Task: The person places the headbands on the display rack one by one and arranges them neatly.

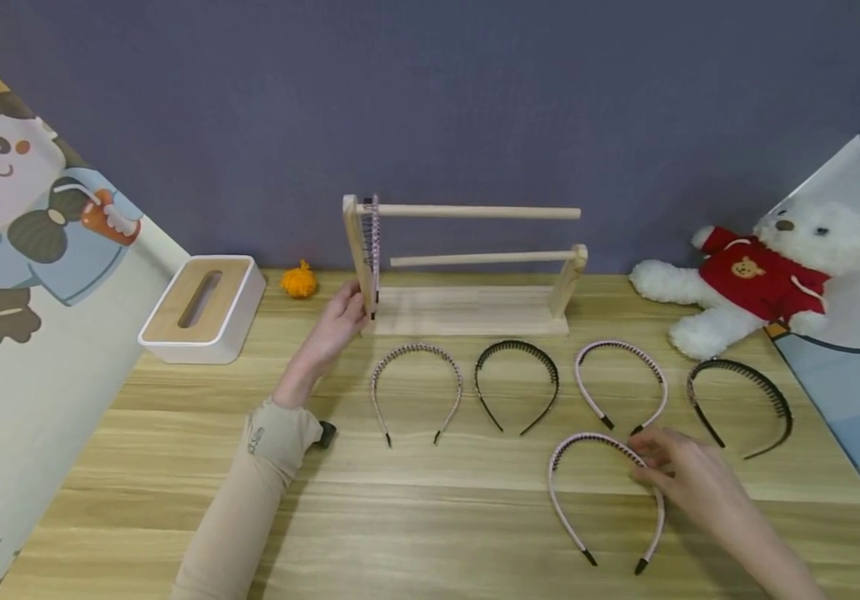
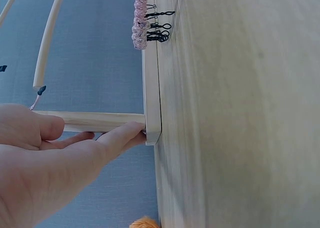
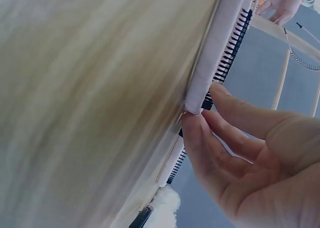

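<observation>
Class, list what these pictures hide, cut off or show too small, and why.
Head view: part of the held pink headband, covered by the right hand.
Head view: sleeve mark, too small to make out.
Left wrist view: the rack upright, partly behind the left hand.
Left wrist view: orange object, cut by bottom edge.

The head view looks down from above toward the table's (image 1: 430, 500) far edge; both wrist views sit close, tipped sideways, and seemingly share the wooden rack (image 1: 467, 310).
</observation>
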Available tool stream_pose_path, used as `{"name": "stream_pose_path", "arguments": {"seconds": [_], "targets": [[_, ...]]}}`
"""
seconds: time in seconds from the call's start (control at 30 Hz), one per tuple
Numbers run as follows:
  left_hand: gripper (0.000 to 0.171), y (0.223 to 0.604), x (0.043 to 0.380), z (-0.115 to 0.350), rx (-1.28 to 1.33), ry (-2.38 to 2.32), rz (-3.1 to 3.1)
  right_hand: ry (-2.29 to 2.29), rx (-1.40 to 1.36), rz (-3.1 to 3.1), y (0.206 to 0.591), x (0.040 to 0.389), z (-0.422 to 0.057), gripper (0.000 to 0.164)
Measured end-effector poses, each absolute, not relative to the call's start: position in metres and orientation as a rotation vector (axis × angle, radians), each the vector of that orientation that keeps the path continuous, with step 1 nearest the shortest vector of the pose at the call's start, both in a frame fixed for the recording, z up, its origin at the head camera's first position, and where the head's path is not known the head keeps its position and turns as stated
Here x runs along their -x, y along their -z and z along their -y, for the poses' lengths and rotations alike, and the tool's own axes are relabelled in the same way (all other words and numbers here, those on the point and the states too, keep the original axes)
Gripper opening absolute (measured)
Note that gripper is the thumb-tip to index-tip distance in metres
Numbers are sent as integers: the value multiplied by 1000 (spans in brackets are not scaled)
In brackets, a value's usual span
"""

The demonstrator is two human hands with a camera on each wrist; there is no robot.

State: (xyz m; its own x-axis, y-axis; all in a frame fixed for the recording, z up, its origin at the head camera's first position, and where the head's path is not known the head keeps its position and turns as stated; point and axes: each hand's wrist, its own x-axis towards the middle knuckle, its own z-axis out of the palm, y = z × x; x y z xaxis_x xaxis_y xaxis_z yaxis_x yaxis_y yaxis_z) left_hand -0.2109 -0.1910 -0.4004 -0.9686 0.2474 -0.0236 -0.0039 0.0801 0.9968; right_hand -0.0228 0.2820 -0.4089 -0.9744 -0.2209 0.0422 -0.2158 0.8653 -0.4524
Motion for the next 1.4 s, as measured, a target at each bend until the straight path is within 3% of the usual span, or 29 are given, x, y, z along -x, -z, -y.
{"name": "stream_pose_path", "arguments": {"seconds": [1.07,1.4], "targets": [[52,398,208,190,-234,-2004,-2144,645,253,-2920,406,27,-289,16],[53,396,207,191,-257,-1978,-2154,663,279,-2961,403,23,-288,18]]}}
